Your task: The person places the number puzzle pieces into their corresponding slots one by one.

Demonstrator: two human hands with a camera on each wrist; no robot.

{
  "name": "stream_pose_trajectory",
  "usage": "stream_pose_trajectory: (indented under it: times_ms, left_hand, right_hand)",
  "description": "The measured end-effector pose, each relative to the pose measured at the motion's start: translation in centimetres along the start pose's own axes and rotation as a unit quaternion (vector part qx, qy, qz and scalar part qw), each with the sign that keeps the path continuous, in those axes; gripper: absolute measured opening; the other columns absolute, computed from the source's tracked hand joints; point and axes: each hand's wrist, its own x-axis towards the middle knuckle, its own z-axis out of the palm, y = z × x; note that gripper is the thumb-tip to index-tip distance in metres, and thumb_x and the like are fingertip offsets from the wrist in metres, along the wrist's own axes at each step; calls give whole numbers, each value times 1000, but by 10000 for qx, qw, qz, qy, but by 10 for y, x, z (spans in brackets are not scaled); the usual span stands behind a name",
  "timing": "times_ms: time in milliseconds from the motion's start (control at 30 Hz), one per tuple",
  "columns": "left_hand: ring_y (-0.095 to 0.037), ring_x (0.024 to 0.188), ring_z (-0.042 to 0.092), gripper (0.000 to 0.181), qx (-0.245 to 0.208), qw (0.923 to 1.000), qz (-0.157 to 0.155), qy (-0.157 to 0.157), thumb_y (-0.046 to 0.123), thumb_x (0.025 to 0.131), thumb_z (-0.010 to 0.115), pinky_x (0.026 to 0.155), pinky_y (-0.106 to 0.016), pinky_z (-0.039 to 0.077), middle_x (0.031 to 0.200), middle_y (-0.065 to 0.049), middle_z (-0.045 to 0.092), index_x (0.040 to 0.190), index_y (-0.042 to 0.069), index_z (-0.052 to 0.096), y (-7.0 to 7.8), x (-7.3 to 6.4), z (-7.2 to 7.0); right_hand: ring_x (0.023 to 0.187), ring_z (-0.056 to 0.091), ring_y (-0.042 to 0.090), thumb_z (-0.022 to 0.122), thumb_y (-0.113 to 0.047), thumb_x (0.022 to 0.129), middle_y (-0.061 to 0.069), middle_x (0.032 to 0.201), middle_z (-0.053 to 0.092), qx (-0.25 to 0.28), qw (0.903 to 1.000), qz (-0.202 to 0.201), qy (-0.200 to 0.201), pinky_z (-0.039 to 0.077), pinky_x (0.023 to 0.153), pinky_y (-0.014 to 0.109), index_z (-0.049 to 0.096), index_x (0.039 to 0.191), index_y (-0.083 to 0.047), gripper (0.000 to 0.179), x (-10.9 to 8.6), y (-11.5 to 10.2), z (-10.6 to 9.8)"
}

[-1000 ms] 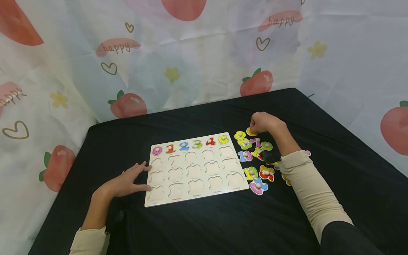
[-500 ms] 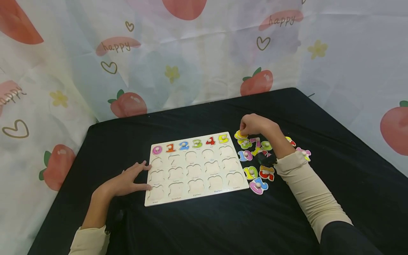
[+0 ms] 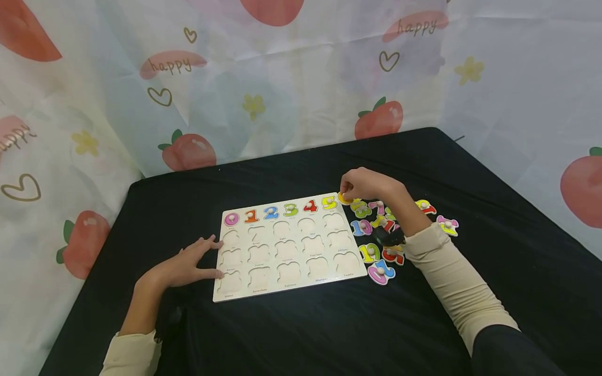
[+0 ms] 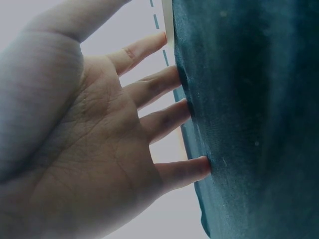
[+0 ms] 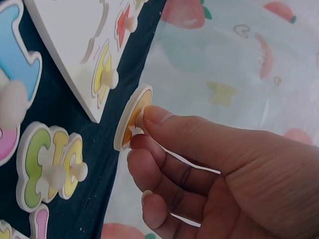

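A pale wooden number board (image 3: 303,280) lies on the black cloth, with coloured pieces 0 to 5 in its top row and bare recesses below. My left hand (image 3: 181,267) rests at the board's left edge, fingers spread, thumb and fingertip on the rim. My right hand (image 3: 371,185) is beside the board's far right corner. In the right wrist view, its thumb and fingers pinch the knob of a yellow-orange number puzzle piece (image 5: 130,117), tilted on edge; its digit is mostly hidden. The yellow 5 piece (image 5: 103,77) sits close by in the board.
Several loose number pieces lie right of the board, among them a blue-and-pink 10 (image 3: 361,227) and a pink-and-blue piece (image 3: 382,272) nearest me. A pink-and-yellow piece (image 3: 448,225) lies farther right. A patterned curtain (image 3: 301,83) hangs behind the table.
My right hand has moved left with the yellow-orange piece, from the far side of the loose pieces to the board's far right corner. The left hand has stayed in place.
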Motion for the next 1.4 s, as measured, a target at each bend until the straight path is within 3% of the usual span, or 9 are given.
stream_pose_trajectory:
  times_ms: [833, 1400]
  left_hand:
    - [-45, 138, 7, 83, 12, 10000, -27, -31, 47, 79, 71, 102, -69, 5, 150, -26, 20, 142, 4, 39, -1, 2, 1]
    - [-47, 137, 9, 83, 72, 10000, 7, -60, 46, 79, 71, 101, -70, 6, 149, -28, 21, 142, 2, 38, -1, 3, -1]
  right_hand:
    - [73, 53, 17, 66, -15, 88, 1, 83, 61, -201, 9987, -440, -133, 47, 65, 29, 68, 95, -5, 11, 5, -27, 13]
    - [73, 55, 17, 68, -18, 88, 0, 83, 63, -170, 9973, -674, -216, 48, 65, 27, 68, 93, -6, 13, 9, -59, 23]
